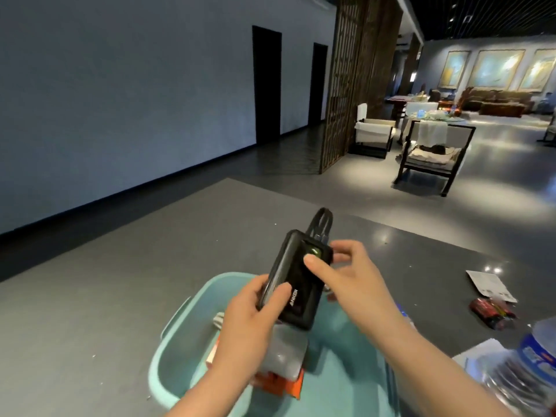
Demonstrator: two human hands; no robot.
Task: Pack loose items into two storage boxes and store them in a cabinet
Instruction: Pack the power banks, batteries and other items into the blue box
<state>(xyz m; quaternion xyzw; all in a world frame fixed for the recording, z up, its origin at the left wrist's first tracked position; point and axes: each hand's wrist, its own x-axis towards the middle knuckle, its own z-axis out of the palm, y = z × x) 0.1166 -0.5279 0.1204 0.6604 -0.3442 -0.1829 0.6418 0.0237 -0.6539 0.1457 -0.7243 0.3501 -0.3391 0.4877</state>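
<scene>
A black power bank (pixel 296 279) is being held over the teal storage box (pixel 346 377) on the grey worktop (pixel 120 296). It's being gripped at its lower end by the left hand (pixel 252 320), thumb on top, while its upper end is being pinched by the right hand (pixel 349 275). Looks like a dense, stiff, glossy brick, so probably heavy-ish and a bit slippery; the long side edges are being judged the safest hold. A looped cable (pixel 412 219) is sticking out the top, best not used as a handle. Other bits are already lying in the box.
</scene>
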